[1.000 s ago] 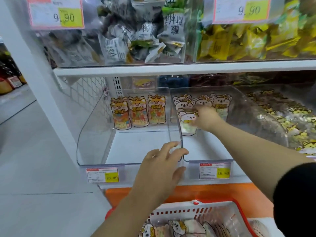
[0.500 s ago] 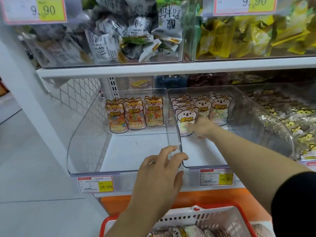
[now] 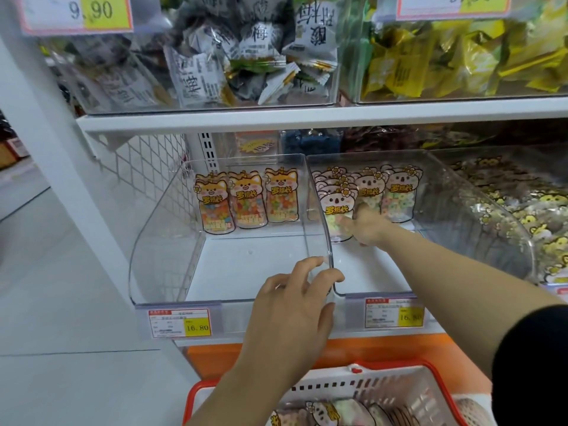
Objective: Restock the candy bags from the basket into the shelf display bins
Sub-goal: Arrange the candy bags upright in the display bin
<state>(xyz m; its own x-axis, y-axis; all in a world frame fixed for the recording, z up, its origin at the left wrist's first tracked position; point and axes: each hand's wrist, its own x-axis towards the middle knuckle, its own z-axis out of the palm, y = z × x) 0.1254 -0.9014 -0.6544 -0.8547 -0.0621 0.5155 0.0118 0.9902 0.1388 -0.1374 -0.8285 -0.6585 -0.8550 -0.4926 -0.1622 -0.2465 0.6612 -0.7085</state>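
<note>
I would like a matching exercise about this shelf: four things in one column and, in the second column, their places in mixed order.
1 fox bags
2 koala bags
3 left hand
4 basket

A bottom of the view
B back of right bin
C back of left bin
D on the dividing wall

Pairs: 1-C, 2-B, 3-D, 4-A

The left bin's (image 3: 159, 247) floor is free toward 12 o'clock until the fox bags (image 3: 247, 199); koala bags (image 3: 399, 195) block 1 o'clock.
</note>
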